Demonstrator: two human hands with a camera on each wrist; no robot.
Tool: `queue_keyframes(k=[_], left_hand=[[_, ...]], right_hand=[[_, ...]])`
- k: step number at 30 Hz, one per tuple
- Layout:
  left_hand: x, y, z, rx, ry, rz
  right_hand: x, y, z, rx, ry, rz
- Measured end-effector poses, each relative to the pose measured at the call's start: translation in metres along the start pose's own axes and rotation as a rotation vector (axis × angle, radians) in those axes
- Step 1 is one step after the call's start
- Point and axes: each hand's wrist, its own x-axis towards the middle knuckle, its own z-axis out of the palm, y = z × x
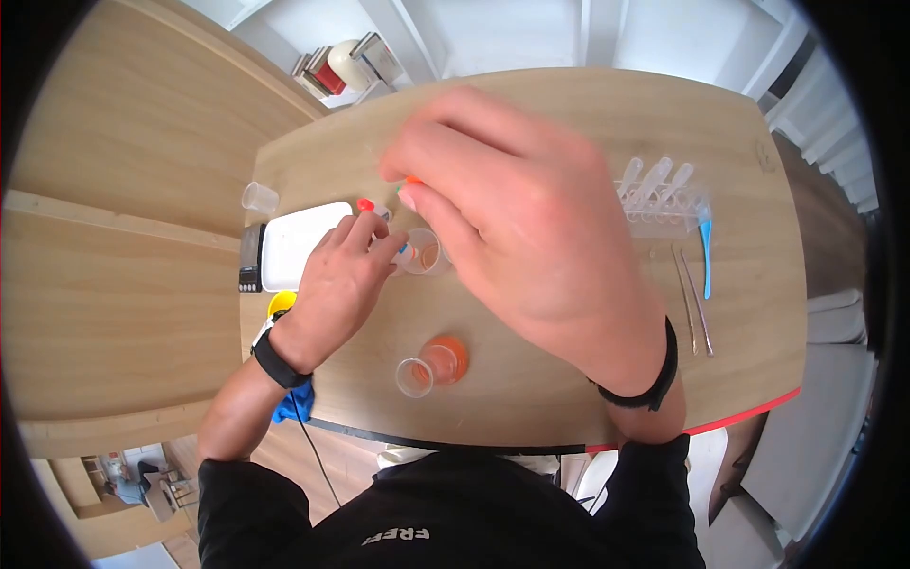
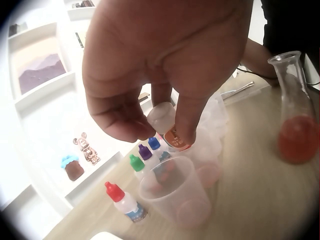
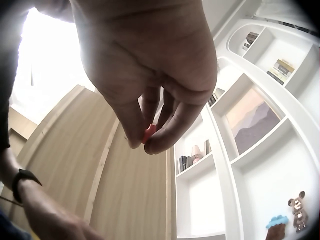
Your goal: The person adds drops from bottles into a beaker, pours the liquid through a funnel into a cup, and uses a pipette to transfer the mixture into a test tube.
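My left hand (image 1: 346, 284) (image 2: 165, 70) pinches a small translucent bottle with an orange label (image 2: 175, 138) between thumb and fingers. Just below it in the left wrist view is a clear plastic cup (image 2: 172, 192). Raised above the table, my right hand (image 1: 540, 228) (image 3: 150, 65) pinches a small red-orange cap (image 3: 149, 132) at its fingertips. Beside the cup stands a red-capped dropper bottle (image 2: 129, 204), with green-capped (image 2: 136, 163), purple-capped (image 2: 145, 152) and blue-capped (image 2: 154, 143) ones behind. Whether anything is dripping from the held bottle, I cannot tell.
A flask of orange liquid (image 1: 445, 359) stands near the front edge. On the left are a scale with a white tray (image 1: 301, 248), another cup (image 1: 259, 198) and a yellow object (image 1: 282, 303). On the right are a test tube rack (image 1: 668, 223), a blue scoop (image 1: 706, 261) and thin metal tools (image 1: 689, 303).
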Motion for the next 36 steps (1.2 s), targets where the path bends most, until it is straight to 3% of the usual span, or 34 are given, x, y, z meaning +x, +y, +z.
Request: queue_keyframes(k=[19, 25, 33, 36], left_hand=[[-0.009, 0.002, -0.012, -0.086, -0.017, -0.11], [-0.02, -0.003, -0.016, -0.302, -0.1, -0.312], [-0.023, 0.001, -0.031, -0.721, -0.035, -0.324], [-0.021, 0.009, -0.04, -0.773, -0.013, -0.277]], right_hand=[[0.0, -0.004, -0.002, 0.051, -0.098, 0.06], [-0.004, 0.001, 0.004, 0.117, -0.118, 0.069], [-0.01, 0.001, 0.02, 0.09, -0.331, 0.157], [-0.013, 0.003, 0.03, 0.129, -0.317, 0.057]])
